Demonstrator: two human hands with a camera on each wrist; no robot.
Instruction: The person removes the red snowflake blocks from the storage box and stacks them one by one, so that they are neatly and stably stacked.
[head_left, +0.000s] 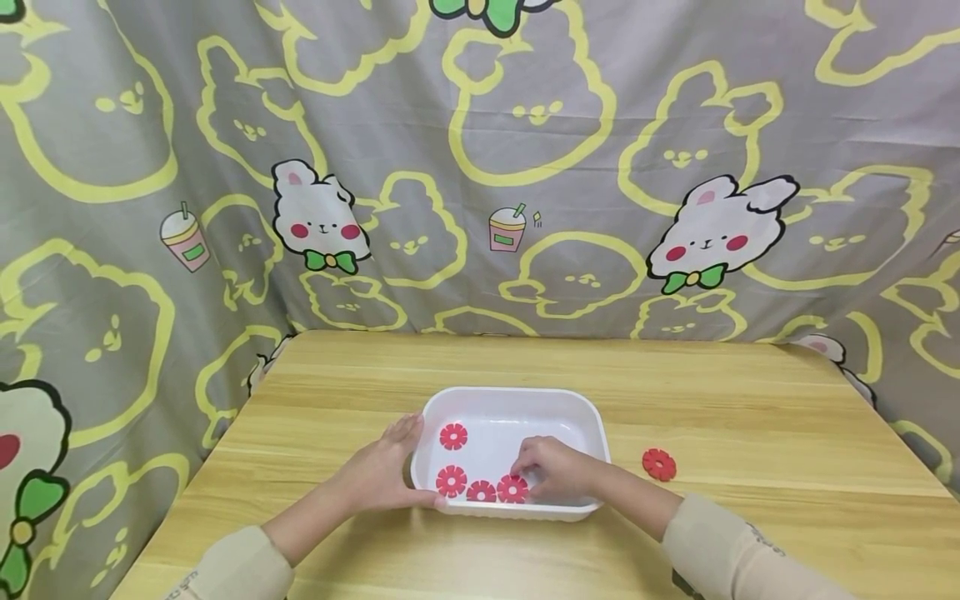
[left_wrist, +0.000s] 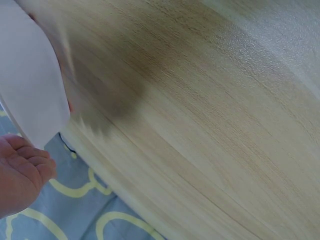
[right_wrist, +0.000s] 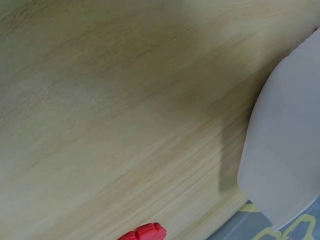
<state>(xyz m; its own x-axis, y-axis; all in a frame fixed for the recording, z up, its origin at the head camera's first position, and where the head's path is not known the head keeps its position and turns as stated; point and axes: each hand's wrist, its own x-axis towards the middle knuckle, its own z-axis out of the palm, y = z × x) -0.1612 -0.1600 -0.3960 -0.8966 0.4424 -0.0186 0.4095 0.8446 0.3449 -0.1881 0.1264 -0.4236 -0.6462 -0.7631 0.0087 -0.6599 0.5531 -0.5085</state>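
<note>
A white plastic tray (head_left: 517, 392) stands on the table with several red notched discs, of the interlocking snowflake kind, inside. My left hand (head_left: 382, 475) holds the tray's left end, thumb along the front rim and fingers at the side. In the left wrist view, part of that hand (left_wrist: 22, 172) shows beside the tray wall (left_wrist: 32, 75). My right hand (head_left: 558, 471) reaches into the tray and pinches a red disc (head_left: 513, 489) near the front wall. To its left lie a partly hidden disc (head_left: 482, 492) and another disc (head_left: 452, 481). Farther back is one disc (head_left: 453, 437).
One loose red disc (head_left: 659, 464) lies on the wooden table (head_left: 787, 500), right of the tray; its edge (right_wrist: 147, 232) also shows in the right wrist view. A patterned grey curtain (head_left: 480, 250) hangs behind the table and along its sides.
</note>
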